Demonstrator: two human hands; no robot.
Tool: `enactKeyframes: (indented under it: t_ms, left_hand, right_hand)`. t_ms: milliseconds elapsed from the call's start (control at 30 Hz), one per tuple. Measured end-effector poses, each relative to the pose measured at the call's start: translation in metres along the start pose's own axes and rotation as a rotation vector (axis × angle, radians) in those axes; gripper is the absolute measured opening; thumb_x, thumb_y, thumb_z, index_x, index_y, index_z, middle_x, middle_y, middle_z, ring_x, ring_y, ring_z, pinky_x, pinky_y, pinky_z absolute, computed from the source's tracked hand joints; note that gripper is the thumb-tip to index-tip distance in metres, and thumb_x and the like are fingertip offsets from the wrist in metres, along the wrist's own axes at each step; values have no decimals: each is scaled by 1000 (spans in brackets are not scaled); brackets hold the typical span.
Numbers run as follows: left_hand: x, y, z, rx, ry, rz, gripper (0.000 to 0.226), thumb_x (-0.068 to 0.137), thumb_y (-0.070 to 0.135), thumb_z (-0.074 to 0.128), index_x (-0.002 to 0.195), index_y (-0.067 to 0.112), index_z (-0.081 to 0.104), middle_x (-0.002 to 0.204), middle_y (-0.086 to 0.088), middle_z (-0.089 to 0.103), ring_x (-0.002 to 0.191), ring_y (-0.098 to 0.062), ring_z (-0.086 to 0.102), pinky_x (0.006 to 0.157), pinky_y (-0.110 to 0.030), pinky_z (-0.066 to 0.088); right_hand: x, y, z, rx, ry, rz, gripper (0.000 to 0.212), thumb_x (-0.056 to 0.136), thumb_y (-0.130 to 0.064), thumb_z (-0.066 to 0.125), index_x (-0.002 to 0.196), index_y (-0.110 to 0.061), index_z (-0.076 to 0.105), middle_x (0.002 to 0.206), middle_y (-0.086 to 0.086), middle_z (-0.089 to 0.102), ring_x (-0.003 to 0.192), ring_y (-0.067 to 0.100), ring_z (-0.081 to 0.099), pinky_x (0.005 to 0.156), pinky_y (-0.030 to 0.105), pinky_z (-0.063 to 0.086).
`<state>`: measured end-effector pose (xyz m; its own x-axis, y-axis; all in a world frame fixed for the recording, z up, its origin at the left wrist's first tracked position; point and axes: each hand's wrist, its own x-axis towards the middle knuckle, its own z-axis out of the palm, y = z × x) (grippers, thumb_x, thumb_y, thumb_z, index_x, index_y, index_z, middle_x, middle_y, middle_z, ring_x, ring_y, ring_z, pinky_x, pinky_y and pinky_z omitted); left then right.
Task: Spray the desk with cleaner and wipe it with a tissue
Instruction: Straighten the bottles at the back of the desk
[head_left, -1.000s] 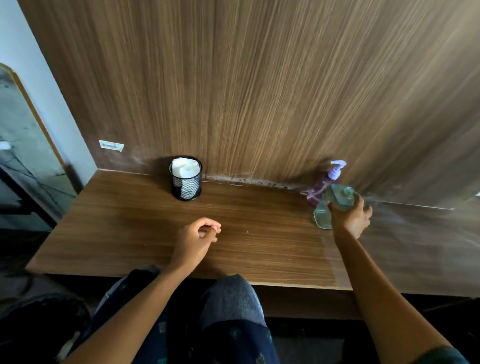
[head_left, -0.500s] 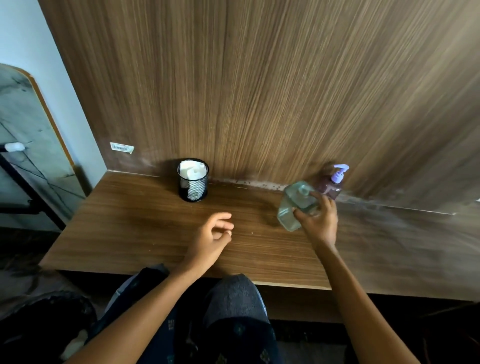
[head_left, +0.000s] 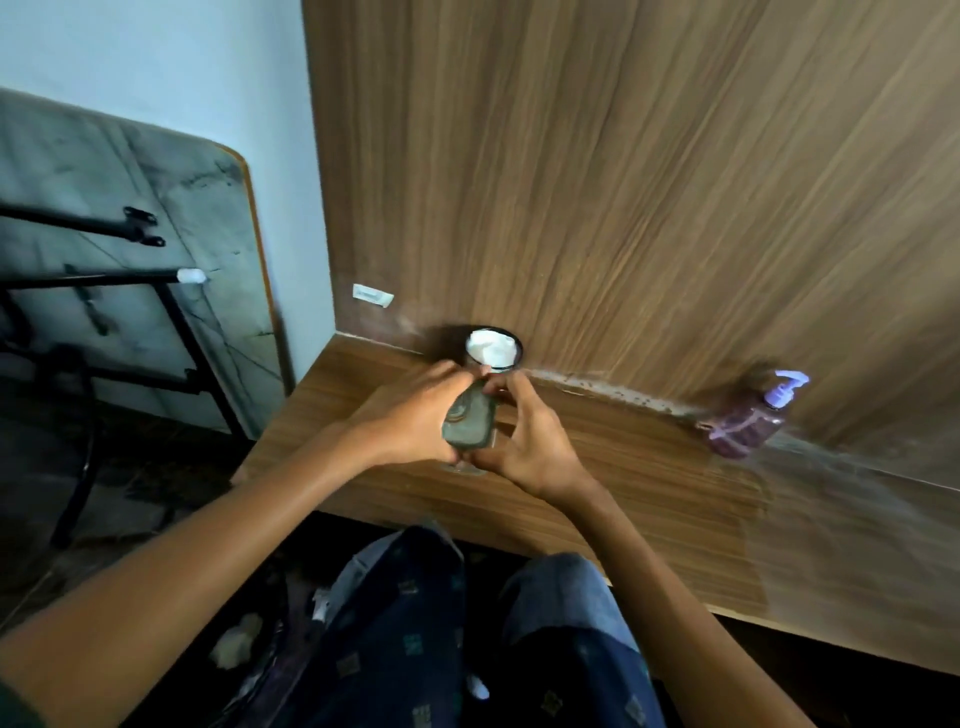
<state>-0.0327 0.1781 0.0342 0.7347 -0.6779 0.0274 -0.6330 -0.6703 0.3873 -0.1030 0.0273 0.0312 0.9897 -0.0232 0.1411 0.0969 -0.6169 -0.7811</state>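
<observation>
A: Cleaner bottle (head_left: 467, 422), location?
B: Brought from the right end of the counter (head_left: 639, 470) to just before the tissue (head_left: 491, 347); a moment ago the right hand (head_left: 527, 441) alone held it. Now both grip it, the left hand (head_left: 415, 418) curled round its side (top hidden).
A: Meaning?
B: Spraying appears imminent; wiping not begun.

Your left hand (head_left: 410, 421) and right hand (head_left: 524, 441) cover the top of the bottle (head_left: 467, 426), so you cannot see its nozzle. They also hide the cup (head_left: 518, 349) below its rim. The pump bottle (head_left: 748, 422) far right is blurred; the sticker (head_left: 372, 295) is too small to read.
</observation>
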Motion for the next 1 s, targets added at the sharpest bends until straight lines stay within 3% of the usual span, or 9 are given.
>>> enactKeyframes:
  t_ms: [100,200,333,400,467,600,667,833,1000]
  left_hand:
    - [-35,-41,-11,17,43,-102,103,53,49,79,140,28,28,138,4,42,125,-21,43,94,-41,46]
    - [-79,-90,-22,-18,51,-264,102,52,52,80,138,27,32,139,2,45,125,-21,45,97,-39,45]
    - [-139,-147,-31,-54,67,-464,100,52,51,80,137,30,31,135,2,46,123,-23,45,96,-45,45]
    - [-170,-172,-28,-85,79,-555,100,53,48,81,137,30,31,134,2,45,122,-24,44,96,-46,44]
    - [-194,-194,-20,-96,79,-629,99,54,43,82,137,27,31,131,0,45,120,-27,45,95,-47,44]
    - [-217,-234,27,-205,2,-775,94,58,22,81,136,21,30,130,-4,41,121,-32,39,96,-47,43]
    - [-222,-256,67,-253,-35,-824,84,60,20,79,130,20,33,127,-8,43,120,-33,42,96,-44,42]
    - [-218,-286,159,-390,-180,-999,87,58,30,83,128,16,34,131,-13,42,119,-38,42,95,-46,43]
    - [-205,-297,240,-385,-284,-1114,89,57,31,82,129,15,32,129,-11,41,119,-39,42,94,-48,44]
  right_hand:
    - [13,-20,40,109,-167,-11,75,60,-13,83,120,-24,41,120,-9,53,111,4,53,95,22,45]
    - [31,-38,88,114,-320,0,95,68,-12,77,142,-34,22,146,-8,33,128,8,41,103,26,40]
    - [54,-60,145,-48,-412,9,76,80,-4,55,144,-32,26,134,2,49,122,15,47,97,19,35]
    - [63,-70,184,-108,-430,-50,60,82,-2,52,139,-18,40,134,8,52,126,20,45,99,16,28]
    - [72,-70,227,-155,-441,-150,50,82,-12,53,132,-12,50,144,9,45,136,23,36,112,29,25]
    - [87,-46,288,-644,-531,-237,47,92,-41,44,135,-20,46,153,3,31,144,22,17,116,48,10]
    - [87,-31,304,-752,-510,-238,44,92,-44,42,127,-18,54,149,5,36,144,25,16,115,51,3]
    - [76,-12,320,-829,-285,-300,24,77,-30,61,89,-11,67,116,15,63,127,34,47,109,59,26]
    - [76,-9,323,-885,-248,-312,11,76,-22,66,84,-15,64,113,14,64,123,36,50,107,59,29]
